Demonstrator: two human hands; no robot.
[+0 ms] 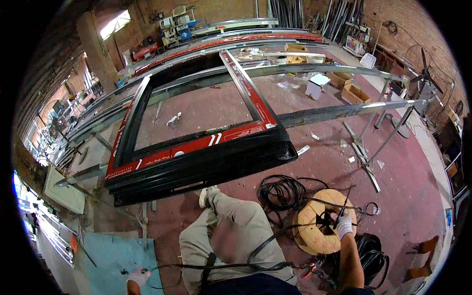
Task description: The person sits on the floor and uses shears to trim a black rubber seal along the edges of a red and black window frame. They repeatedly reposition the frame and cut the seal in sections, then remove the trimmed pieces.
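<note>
My left hand (139,278), in a pale glove, is low at the left, closed on one end of a black rubber strip (216,266). The strip runs across my lap toward the right. My right hand (345,225), gloved as well, is over a round yellowish spool (312,231) on the floor. Its fingers are closed on a thin dark piece that sticks up from them; I cannot tell whether it is strip or a tool. In front of my knees, a red-and-black window frame (196,147) lies across metal rails.
A coil of black strip (282,192) lies beside the spool, with another black bundle (371,258) near my right forearm. Red-handled pliers (309,269) are by my right thigh. A blue-green sheet (123,255) covers floor at left. Cardboard boxes (355,94) and a fan (426,76) stand farther off.
</note>
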